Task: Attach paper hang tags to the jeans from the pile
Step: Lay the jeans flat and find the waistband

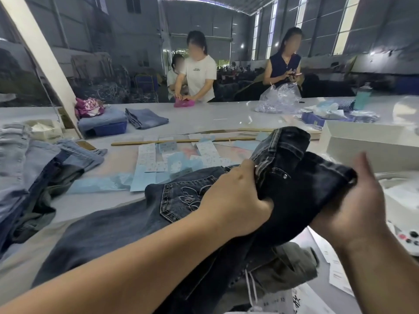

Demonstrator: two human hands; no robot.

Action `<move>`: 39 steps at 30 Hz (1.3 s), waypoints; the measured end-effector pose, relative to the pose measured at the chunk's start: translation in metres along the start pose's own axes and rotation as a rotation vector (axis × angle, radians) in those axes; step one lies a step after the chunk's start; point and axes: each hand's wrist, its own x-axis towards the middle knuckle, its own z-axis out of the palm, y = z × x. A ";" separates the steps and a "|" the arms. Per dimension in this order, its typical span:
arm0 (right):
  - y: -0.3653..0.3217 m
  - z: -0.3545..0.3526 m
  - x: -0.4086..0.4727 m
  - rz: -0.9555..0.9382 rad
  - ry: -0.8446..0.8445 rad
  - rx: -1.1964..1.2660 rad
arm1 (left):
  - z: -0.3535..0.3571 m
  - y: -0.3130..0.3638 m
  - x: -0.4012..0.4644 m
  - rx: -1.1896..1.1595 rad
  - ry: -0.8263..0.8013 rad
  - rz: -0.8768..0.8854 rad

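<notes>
Bare bench (204,116) lies open at twelve o'clock, beyond the wooden stick (183,140). Paper tags (158,159) litter the middle. At nine o'clock a jeans pile (34,168) blocks the way; at three o'clock a white box (371,143) stands. The dark jeans (294,177) fill the near bench.

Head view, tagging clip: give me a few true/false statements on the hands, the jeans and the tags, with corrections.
1. The left hand grips the dark jeans at the waistband. True.
2. The right hand holds a paper tag. False: it supports the jeans from the right; no tag shows in it.
3. Paper tags lie spread on the table beyond the jeans. True.
4. The dark jeans lie folded flat on the table. False: their top is lifted in both hands.
5. Light blue jeans are heaped at the left. True.
</notes>
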 end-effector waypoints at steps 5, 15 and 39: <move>0.021 0.013 -0.004 -0.027 0.004 -0.610 | 0.028 0.026 -0.011 0.320 -0.014 0.133; 0.033 0.031 0.030 -0.080 0.209 -0.860 | -0.047 -0.003 0.019 -0.341 -0.767 -0.034; 0.025 0.068 0.069 -0.009 -0.321 -0.383 | -0.092 -0.125 0.079 -1.161 -0.495 -0.046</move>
